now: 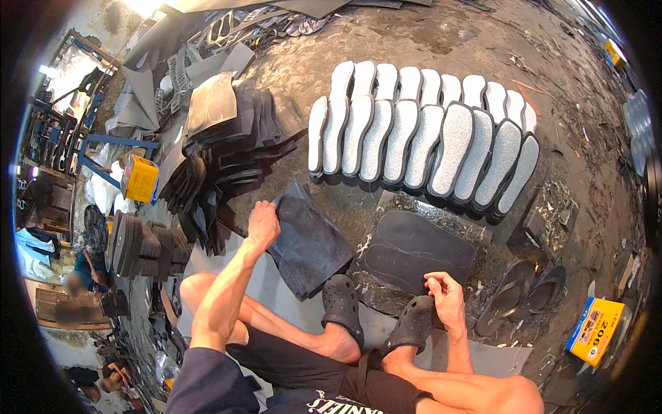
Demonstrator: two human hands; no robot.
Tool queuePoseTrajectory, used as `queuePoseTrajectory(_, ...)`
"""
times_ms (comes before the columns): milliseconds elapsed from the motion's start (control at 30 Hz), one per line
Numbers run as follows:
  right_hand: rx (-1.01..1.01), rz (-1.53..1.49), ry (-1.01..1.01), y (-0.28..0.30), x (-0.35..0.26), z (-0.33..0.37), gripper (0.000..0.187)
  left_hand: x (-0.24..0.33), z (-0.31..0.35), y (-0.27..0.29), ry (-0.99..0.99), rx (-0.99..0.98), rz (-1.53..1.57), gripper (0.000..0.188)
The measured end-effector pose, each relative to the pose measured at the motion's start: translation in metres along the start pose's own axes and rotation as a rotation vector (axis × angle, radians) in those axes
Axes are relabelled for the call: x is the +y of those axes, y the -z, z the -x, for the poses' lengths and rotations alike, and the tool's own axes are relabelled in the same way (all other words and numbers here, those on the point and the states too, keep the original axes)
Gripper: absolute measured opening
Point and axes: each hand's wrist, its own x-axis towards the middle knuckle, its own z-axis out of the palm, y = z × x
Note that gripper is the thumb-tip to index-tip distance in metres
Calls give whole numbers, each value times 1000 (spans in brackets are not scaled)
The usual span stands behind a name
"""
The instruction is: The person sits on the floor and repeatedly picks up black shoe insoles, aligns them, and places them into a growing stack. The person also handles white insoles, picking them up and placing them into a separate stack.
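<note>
My left hand (264, 226) is closed, fingers curled, at the left edge of a stack of dark flexible sheets (310, 243) by my feet. Whether it grips a sheet's edge is hidden. My right hand (447, 298) is closed in a pinch at the near edge of a black sheet (422, 243); what the fingertips hold, if anything, is too small to make out. Thin pale sole outlines are drawn on that black sheet, which lies flat on a worn dark block (486, 239). Black clogs (343, 312) are on my feet, close to both sheets.
Rows of grey-white fuzzy-topped soles (452, 148) stand beyond the block. Stacked sheets (212, 103) and dark cut soles (141, 248) are at the left. Black flip-flops (510, 293) and a yellow box (596, 331) lie at the right. Another person (86, 272) sits far left.
</note>
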Motion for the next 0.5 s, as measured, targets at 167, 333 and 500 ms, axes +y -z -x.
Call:
queuePoseTrajectory(167,-18,0,-2,-3,0,-1,23,16,27,20,13,-154,16,19)
queuePoseTrajectory(333,0,29,23,-8,-2,-2,22,73,54,50,-53,-211,55,14)
queuePoseTrajectory(500,19,72,47,-10,-3,0,22,194,101,120,-74,-254,374,14)
